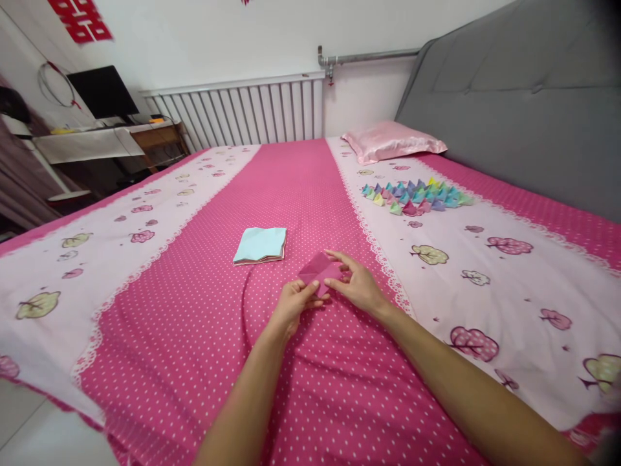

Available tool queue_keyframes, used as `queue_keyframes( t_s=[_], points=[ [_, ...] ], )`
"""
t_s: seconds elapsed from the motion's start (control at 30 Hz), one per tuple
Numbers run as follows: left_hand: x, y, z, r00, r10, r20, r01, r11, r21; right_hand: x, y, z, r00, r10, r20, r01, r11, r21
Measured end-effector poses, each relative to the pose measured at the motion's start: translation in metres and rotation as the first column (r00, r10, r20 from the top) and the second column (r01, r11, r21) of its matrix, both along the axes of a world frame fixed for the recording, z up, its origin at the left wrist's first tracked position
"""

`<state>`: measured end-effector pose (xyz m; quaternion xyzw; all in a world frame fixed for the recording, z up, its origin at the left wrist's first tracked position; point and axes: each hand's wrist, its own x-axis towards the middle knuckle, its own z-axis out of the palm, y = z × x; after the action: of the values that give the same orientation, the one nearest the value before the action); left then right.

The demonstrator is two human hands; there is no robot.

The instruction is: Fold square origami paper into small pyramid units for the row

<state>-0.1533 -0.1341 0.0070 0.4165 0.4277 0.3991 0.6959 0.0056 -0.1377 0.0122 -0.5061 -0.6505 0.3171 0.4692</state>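
A small dark-pink sheet of origami paper [319, 270] with crease lines is held between both hands above the polka-dot bedspread. My left hand [294, 304] pinches its lower left edge, thumb on top and fingers underneath. On the other side, my right hand [358, 283] grips the right edge, its thumb near the left thumb and the index finger reaching to the far corner. Left of the hands lies a stack of square paper [262, 244], light blue on top, with slightly wavy edges.
Several small folded paper pieces [418, 195] in many colours stand in rows at the right. Behind them rests a pink pillow [392, 141] by the grey headboard [524, 103]. A white radiator [242, 111] lines the wall; a desk with a monitor [103, 92] is at far left.
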Motion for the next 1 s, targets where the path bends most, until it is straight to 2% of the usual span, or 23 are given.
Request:
queue_keyframes(
  t_s=[0.17,0.3,0.43,0.67,0.83,1.0],
  points=[
    [0.000,0.001,0.000,1.000,0.001,-0.004,-0.001,1.000,-0.014,0.000,0.000,-0.002,0.996,-0.035,0.083,0.026,0.993,0.118],
    [0.000,0.001,0.001,1.000,0.002,-0.003,-0.002,1.000,-0.023,-0.001,-0.001,-0.004,0.995,-0.029,0.100,0.013,0.988,0.154],
    [0.001,0.001,0.002,1.000,0.021,0.002,-0.021,0.999,-0.043,-0.001,-0.001,-0.002,0.997,-0.019,0.078,0.007,0.988,0.154],
    [0.000,0.001,0.001,1.000,0.008,0.003,-0.008,1.000,-0.028,-0.002,-0.002,0.005,0.997,-0.074,-0.016,0.075,0.981,0.178],
    [0.001,0.001,0.001,0.999,0.026,0.018,-0.025,0.999,-0.025,-0.002,-0.005,0.009,0.999,-0.022,-0.022,0.026,0.986,0.164],
    [0.001,0.001,0.000,0.999,0.025,0.034,-0.025,1.000,0.003,-0.001,-0.005,0.010,0.999,0.026,-0.023,-0.024,0.996,0.082]
  ],
)
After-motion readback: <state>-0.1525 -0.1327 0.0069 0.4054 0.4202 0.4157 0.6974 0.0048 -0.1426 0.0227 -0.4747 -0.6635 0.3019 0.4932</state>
